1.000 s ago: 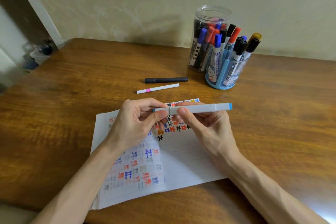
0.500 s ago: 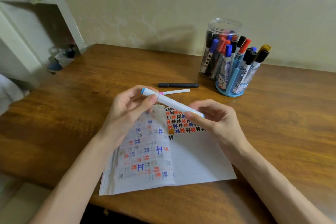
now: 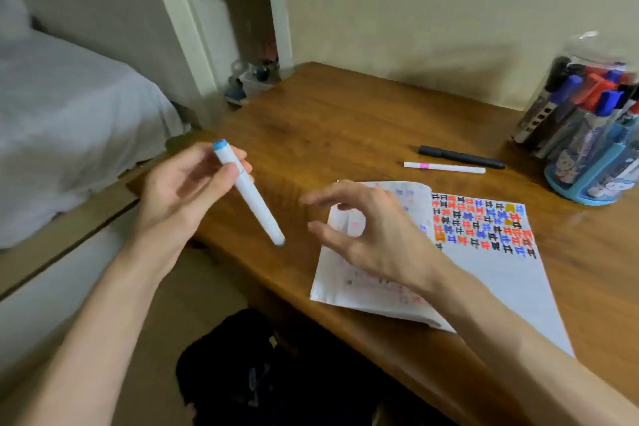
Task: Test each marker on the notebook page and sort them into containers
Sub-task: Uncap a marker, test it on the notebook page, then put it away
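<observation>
The left hand grips a white marker with blue ends by its upper part, beyond the edge of the table and apart from the notebook. The right hand hovers empty near the lower tip, fingers loosely bent. To test well, pull that cap straight off, then write on bare paper. Blur hides the lower tip — probably it is capped — and the clear jar is cut off at the right.

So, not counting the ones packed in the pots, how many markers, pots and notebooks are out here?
Loose markers: 3 (blue-tipped marker in left hand, black marker, pink-banded marker)
Containers: 2 (clear jar, blue holder)
Notebook: 1
Total: 6
</observation>
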{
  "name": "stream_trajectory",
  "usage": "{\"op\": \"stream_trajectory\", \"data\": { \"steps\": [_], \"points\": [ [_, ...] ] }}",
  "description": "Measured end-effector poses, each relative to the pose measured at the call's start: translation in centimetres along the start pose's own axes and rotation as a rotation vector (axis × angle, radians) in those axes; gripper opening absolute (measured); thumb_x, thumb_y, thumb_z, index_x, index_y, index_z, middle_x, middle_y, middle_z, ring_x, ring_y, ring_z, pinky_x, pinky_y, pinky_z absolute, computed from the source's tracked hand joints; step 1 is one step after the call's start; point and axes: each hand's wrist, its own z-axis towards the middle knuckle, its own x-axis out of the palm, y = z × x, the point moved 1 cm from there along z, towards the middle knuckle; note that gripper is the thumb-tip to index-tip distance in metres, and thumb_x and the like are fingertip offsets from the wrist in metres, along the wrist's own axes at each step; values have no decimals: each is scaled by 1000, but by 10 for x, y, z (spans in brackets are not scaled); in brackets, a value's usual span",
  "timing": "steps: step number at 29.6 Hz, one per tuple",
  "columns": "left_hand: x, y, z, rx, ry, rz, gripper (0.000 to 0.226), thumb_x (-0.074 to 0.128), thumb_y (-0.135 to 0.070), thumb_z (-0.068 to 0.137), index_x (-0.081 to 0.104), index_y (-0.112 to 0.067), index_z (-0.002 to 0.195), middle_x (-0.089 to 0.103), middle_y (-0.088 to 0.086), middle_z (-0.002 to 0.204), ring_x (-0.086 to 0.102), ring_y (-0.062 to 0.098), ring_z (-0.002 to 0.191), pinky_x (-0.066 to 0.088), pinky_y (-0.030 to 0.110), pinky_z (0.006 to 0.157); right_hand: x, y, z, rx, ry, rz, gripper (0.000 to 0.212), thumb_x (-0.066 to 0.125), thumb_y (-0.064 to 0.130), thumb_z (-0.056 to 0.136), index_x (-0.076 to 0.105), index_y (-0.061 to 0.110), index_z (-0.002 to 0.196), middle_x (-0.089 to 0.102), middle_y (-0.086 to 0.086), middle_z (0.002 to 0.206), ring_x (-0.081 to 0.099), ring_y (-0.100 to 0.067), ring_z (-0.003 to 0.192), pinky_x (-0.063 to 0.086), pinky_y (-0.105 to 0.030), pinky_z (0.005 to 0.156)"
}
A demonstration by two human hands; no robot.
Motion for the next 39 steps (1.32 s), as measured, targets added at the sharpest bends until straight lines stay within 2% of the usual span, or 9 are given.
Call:
{"op": "stream_trajectory", "data": {
  "steps": [4,7,10,14,19,24,27,32,39],
  "points": [
    [-52,15,-41,-30,-84,43,19,75,-34,91,76,-25,107,75,3,107,71,24,107,54,33,102,44,24,25,-90,107,20,29,74,28,96,72,33,124,71,15,124,64,-2,116,51,-28,104],
    [-78,27,-67,-84,-116,74,19,72,-28,90,75,-20,108,76,4,108,71,25,109,54,32,102,69,35,38,-153,145,11,29,74,27,94,73,33,123,72,14,122,65,-1,114,51,-30,103],
    [-95,37,-91,-144,-105,96,27,73,-31,89,73,-15,110,76,7,106,72,27,109,54,34,102,88,47,46,-213,200,15,29,74,27,96,72,32,124,71,15,123,63,1,115,49,-22,104],
    [-119,46,-119,-197,-71,156,25,70,-17,91,71,-8,114,75,10,108,71,28,108,56,39,101,112,65,56,-285,259,30,28,72,27,98,72,29,126,70,16,124,62,4,115,46,-11,100],
    [-131,43,-124,-198,-96,178,19,69,-13,96,71,-10,115,75,8,107,72,25,107,55,34,101,128,71,60,-282,239,56,26,74,25,96,74,31,121,72,14,119,65,1,106,49,-12,92],
    [-101,36,-105,-161,-36,141,16,66,-6,97,72,-9,112,76,7,104,72,24,103,56,30,95,118,63,52,-236,211,76,24,74,22,97,74,28,120,73,15,116,68,-2,105,55,-25,94],
    [-73,30,-87,-122,22,144,15,67,-8,97,73,-11,111,76,6,103,73,26,101,58,33,94,97,49,45,-173,162,78,23,74,21,97,75,27,120,73,15,114,69,-1,104,55,-25,93],
    [-24,18,-47,-44,137,187,13,68,-13,97,73,-14,110,77,0,101,73,20,101,59,30,91,52,13,23,-30,59,4,22,67,23,101,77,29,119,73,16,121,67,3,108,56,-22,95],
    [85,22,28,98,323,305,17,69,-18,98,74,-22,114,74,-15,108,69,8,107,55,17,83,-33,-47,-39,144,-168,-97,27,66,10,97,78,29,112,76,15,108,70,-1,98,58,-27,87]
  ]
}}
